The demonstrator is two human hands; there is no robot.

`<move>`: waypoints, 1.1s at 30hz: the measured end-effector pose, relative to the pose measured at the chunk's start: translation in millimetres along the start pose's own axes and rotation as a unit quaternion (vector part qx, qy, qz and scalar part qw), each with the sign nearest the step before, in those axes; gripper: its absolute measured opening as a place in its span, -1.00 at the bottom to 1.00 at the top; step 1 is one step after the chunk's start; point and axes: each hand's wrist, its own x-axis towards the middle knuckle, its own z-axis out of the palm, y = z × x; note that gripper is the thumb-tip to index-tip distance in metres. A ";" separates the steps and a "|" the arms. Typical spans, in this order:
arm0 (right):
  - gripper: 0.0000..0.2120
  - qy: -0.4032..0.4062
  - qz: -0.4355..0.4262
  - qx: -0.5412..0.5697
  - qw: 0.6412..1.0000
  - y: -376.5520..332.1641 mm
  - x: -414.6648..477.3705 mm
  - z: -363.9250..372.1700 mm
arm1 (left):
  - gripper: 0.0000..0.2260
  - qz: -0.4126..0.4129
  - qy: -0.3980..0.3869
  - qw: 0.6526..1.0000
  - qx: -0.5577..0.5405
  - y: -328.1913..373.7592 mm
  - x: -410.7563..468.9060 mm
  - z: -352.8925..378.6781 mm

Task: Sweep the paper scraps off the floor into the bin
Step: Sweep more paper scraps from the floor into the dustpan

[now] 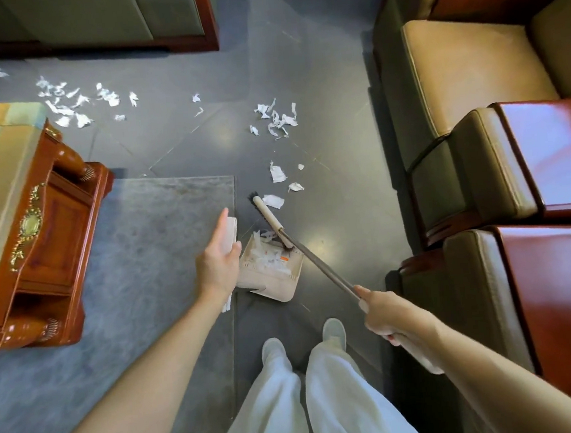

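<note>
1. We are gripping the thin grey metal pole of a long broom [318, 260] in our right hand [389, 314], fingers closed around it; the pole's upper end is hidden behind that hand and forearm.
2. The broom's beige head with dark bristles [268, 217] is lying partly over the mouth of the beige plastic dustpan [270, 285], so the bristles' far end is hard to make out against the dark floor.
3. Our left hand [217, 261] is wrapping around the dustpan's pale upright handle [230, 232]; the palm is covering most of it, and only the top and a sliver below the wrist are showing.
4. Torn white paper scraps in the pan [265, 260] are sitting in a heap; an orange fleck among them is too small to identify.
5. More white paper scraps [278, 117] are lying loose on the grey tiled floor [321, 87] ahead, with another scatter [70, 103] near the carved reddish wooden desk [50, 235], which the left frame edge is cutting off.
6. Olive and red leather armchairs [471, 75] are running off the right edge.
</note>
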 end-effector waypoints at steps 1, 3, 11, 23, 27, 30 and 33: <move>-0.27 -0.011 -0.001 0.006 1.000 -3.9 3.7 5.1 | -0.42 0.004 -0.006 1.000 0.001 5.0 3.0 2.7; -0.24 -0.037 0.008 0.032 0.999 -5.3 4.8 5.4 | -0.42 0.018 -0.017 1.000 0.007 14.7 9.9 7.9; -0.22 -0.037 0.019 0.105 0.994 14.2 -11.6 -49.1 | -0.41 0.015 -0.024 1.000 0.001 26.8 31.8 15.3; -0.39 0.100 -0.038 0.037 0.994 -7.2 125.3 -235.2 | -0.41 -0.045 0.071 0.996 0.000 69.9 119.4 48.5; -0.50 0.113 -0.040 -0.040 0.992 -17.2 171.9 -285.2 | -0.41 -0.055 0.088 0.995 0.000 93.8 148.5 64.9; -0.53 0.101 -0.035 -0.073 0.992 -19.9 193.7 -294.2 | -0.43 -0.068 0.090 0.994 0.002 106.8 168.6 66.3; -0.51 0.061 -0.052 -0.102 0.992 -18.5 193.7 -282.5 | -0.43 -0.084 0.099 0.991 -0.012 109.8 177.2 67.1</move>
